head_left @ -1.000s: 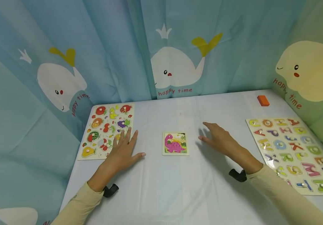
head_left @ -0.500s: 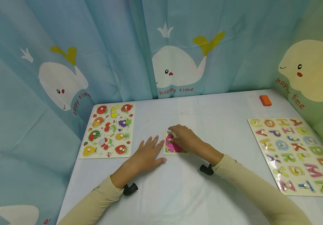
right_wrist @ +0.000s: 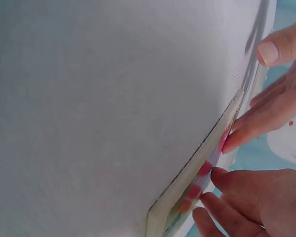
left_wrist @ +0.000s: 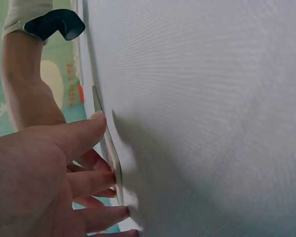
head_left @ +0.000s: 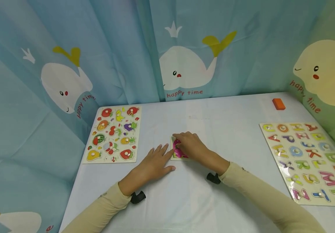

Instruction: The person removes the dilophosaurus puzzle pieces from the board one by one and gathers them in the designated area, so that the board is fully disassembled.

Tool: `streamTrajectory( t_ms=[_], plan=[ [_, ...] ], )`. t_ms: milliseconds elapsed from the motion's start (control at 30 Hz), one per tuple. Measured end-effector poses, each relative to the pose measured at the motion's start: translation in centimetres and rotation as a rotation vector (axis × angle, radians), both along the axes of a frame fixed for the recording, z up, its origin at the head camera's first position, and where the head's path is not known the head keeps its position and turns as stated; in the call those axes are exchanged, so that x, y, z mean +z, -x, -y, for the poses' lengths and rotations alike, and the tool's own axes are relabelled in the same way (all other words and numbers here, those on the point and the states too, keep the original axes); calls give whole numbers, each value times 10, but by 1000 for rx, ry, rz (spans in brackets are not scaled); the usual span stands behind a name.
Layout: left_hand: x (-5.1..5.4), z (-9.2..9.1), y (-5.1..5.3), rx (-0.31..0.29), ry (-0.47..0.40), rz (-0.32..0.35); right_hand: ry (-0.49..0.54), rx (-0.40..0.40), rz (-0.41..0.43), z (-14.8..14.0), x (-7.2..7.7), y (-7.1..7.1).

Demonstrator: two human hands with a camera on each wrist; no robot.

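Observation:
A small square jigsaw puzzle [head_left: 177,154] with a pink dinosaur lies flat on the white table, partly covered by my right hand [head_left: 193,146]. In the right wrist view, the thumb and fingertips of that hand touch the printed face of the puzzle [right_wrist: 193,190], slightly apart, with no lifted piece showing. My left hand [head_left: 153,164] lies at the puzzle's left side with fingers extended. Its index fingertip touches the board's left edge, as the left wrist view also shows beside the puzzle's pale rim [left_wrist: 119,180].
A fruit peg board [head_left: 113,136] lies at the back left of the table, an alphabet peg board [head_left: 310,161] at the right. An orange block [head_left: 278,104] sits near the back right corner. Blue whale-print curtains [head_left: 121,55] hang behind and at the sides.
My right hand has come left and down onto the puzzle. My left hand has moved right, from beside the fruit board to the puzzle's left edge. Over the last half second both hands shift little.

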State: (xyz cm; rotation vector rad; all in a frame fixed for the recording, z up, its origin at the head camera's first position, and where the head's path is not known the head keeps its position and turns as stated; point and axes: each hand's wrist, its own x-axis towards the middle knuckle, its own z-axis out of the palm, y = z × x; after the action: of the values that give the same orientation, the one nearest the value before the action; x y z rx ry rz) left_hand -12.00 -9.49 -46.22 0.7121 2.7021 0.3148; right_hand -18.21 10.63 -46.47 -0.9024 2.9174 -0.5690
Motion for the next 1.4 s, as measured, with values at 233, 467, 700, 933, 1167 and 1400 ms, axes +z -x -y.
streamTrajectory(
  t_ms=[233,467,700,933,1167,1400],
  plan=[
    [1,0,1,1,-2,12,-5,19,-38,3,1,2],
    [0,-2,1,5,18,13,-83,24,13,5,5,8],
    [-1,-3,0,-8,37,-15,-179,6,115,9,12,14],
    [0,-3,0,-5,41,-15,-152,12,161,9,13,18],
    [-2,-3,-1,-10,49,-33,-80,2,209,6,12,18],
    [-1,-3,0,-9,51,-28,-93,-17,110,6,9,12]
  ],
)
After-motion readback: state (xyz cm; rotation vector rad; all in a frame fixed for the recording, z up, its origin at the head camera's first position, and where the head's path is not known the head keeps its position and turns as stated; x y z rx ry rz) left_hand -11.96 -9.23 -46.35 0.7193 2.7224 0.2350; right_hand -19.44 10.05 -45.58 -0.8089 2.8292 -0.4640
